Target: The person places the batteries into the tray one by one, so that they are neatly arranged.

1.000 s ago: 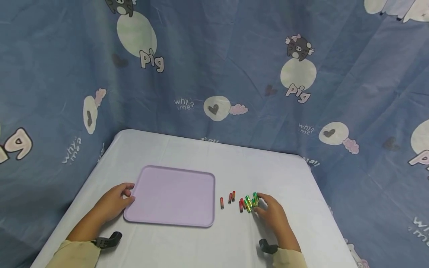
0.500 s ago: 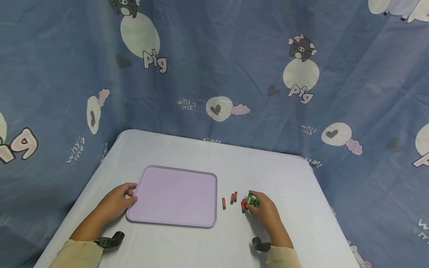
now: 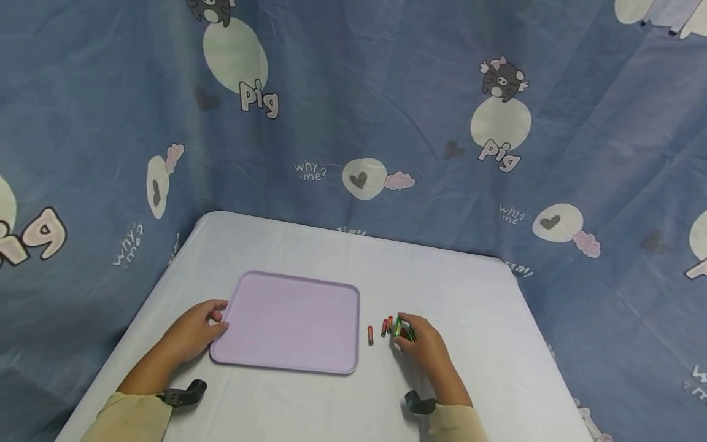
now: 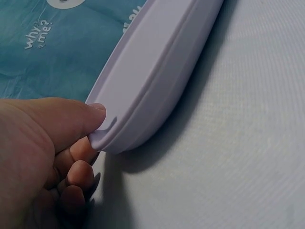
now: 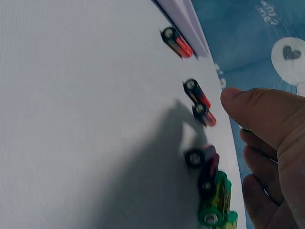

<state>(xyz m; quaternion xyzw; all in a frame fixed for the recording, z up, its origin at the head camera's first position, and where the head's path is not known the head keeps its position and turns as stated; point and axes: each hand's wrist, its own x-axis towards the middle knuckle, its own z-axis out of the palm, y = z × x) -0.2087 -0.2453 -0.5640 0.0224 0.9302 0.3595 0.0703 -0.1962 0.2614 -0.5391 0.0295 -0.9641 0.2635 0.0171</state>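
Observation:
A lilac tray (image 3: 287,322) lies on the white table. My left hand (image 3: 193,331) grips its left edge, and in the left wrist view the thumb (image 4: 97,114) rests on the rim with fingers beneath. My right hand (image 3: 428,347) is over the small batteries right of the tray. Between its thumb and fingertips it pinches a green battery (image 3: 397,326); in the right wrist view the thumb (image 5: 252,107) mostly hides that battery. Below this hand lie dark red batteries (image 5: 195,158) and green batteries (image 5: 212,214).
Several red-and-black batteries lie apart between the tray and the right hand, one red battery (image 3: 370,335) nearest the tray's right edge. A blue printed curtain (image 3: 353,123) hangs behind and around the white table (image 3: 309,405).
My right hand has moved left from the green batteries toward the tray, carrying one green battery over the red ones. The left hand keeps its grip on the tray. The head view shifts slightly.

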